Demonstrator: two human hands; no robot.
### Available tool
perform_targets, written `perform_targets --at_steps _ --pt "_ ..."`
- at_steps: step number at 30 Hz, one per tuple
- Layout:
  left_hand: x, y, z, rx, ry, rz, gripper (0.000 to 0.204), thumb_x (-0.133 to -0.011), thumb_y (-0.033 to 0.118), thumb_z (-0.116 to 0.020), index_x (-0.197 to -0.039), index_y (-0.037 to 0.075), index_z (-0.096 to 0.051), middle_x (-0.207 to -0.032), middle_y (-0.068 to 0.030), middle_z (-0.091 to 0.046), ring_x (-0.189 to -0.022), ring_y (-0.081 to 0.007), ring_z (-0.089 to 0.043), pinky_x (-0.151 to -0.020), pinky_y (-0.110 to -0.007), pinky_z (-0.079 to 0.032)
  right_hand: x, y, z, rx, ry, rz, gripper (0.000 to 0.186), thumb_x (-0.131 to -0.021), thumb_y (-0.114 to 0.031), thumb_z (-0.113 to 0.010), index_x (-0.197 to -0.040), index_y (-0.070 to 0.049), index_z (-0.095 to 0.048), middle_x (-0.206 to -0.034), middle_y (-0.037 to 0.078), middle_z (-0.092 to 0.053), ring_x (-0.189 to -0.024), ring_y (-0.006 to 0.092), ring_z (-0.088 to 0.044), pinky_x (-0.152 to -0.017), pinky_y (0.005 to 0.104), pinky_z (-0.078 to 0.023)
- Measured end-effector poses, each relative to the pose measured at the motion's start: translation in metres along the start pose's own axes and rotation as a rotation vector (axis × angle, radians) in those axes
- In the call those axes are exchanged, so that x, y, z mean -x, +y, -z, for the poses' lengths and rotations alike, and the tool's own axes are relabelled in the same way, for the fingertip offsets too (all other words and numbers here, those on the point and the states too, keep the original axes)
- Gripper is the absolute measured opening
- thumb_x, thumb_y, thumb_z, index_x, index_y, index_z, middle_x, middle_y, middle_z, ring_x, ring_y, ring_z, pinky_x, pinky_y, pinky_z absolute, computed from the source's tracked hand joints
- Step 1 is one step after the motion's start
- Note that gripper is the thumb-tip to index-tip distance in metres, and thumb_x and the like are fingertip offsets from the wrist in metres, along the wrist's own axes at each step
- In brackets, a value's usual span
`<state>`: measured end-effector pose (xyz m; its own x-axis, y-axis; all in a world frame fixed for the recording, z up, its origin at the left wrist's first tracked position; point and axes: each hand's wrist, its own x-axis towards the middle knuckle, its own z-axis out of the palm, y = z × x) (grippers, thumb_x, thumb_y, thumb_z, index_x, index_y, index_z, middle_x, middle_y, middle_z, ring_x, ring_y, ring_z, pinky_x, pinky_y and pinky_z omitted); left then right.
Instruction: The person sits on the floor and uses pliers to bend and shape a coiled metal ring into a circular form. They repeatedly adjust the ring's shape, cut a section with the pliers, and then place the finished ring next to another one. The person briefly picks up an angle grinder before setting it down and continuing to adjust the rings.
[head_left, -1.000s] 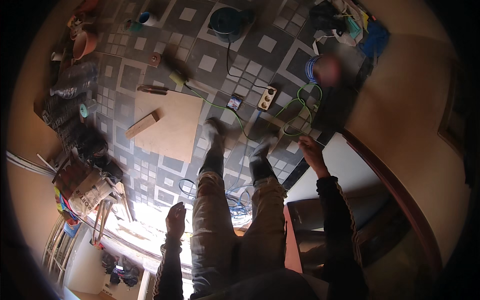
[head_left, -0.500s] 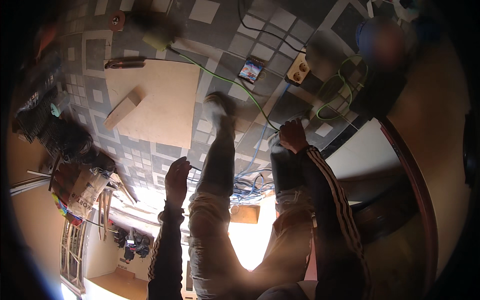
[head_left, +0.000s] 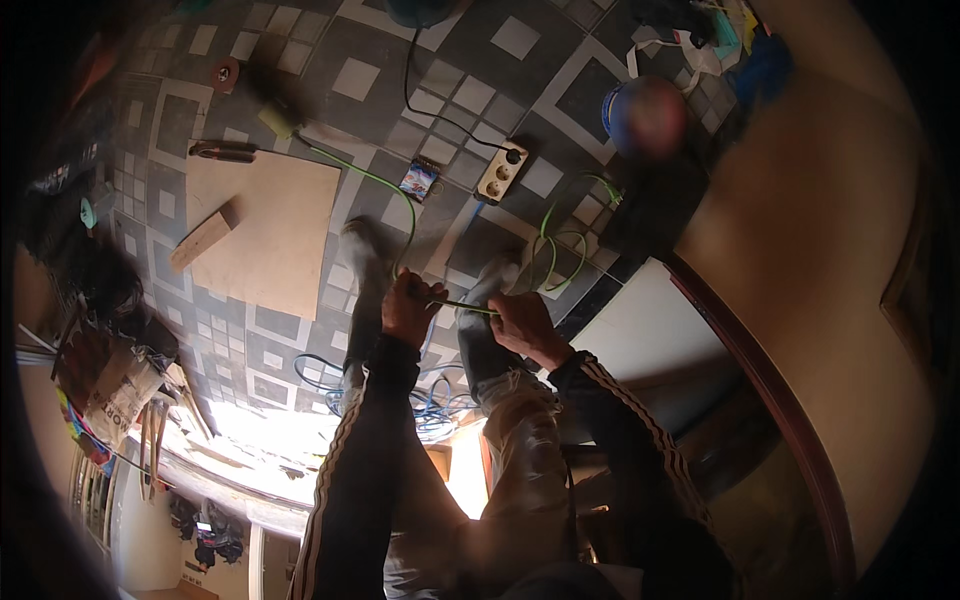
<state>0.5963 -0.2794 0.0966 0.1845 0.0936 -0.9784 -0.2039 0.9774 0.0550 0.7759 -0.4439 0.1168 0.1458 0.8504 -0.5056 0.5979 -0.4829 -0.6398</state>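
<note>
A green cable runs over the tiles from a green-bodied power tool at the upper left, its dark end blurred. My left hand is closed round this cable above my legs. A short stretch of it is drawn straight across to my right hand, which also grips it. Beyond my right hand, the green cable lies in loose loops on the floor. Past both hands stands a beige power strip with one dark plug in it. A small coloured packet lies to its left.
A beige board with a wooden block and pliers lies on the left. Blue cable coils lie by my legs. A white panel with a dark red edge stands on the right, near a blurred blue-rimmed container.
My left hand, empty and raised before, has come up to the green cable and grips it. The cable between my hands is lifted and straighter. My view has shifted right.
</note>
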Motion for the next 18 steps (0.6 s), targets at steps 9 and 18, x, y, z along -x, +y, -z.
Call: perform_targets --at_steps 9,18 --pt "0.02 0.143 0.098 -0.084 0.081 -0.314 0.026 -0.103 0.035 -0.059 -0.092 0.012 -0.057 -0.063 0.0033 -0.042 -0.053 -0.0147 -0.045 -0.056 -0.036 -0.047 0.174 0.085 0.091 0.422 -0.38 -0.289 0.013 -0.092 -0.015 -0.063 -0.104 -0.014 -0.066 -0.084 0.006 -0.073 -0.087 0.026 -0.071 -0.097 0.0523 -0.04" --pt "0.07 0.181 0.108 0.04 -0.032 -0.264 0.022 -0.103 0.026 -0.061 -0.108 0.004 -0.065 -0.073 -0.0009 -0.052 -0.07 -0.0178 -0.057 -0.07 -0.034 -0.051 0.147 -0.118 0.143 -0.076 0.036 -0.489 0.037 -0.105 -0.037 -0.059 -0.087 -0.005 -0.057 -0.061 0.02 -0.059 -0.058 0.0442 -0.062 -0.051 0.051 -0.043"
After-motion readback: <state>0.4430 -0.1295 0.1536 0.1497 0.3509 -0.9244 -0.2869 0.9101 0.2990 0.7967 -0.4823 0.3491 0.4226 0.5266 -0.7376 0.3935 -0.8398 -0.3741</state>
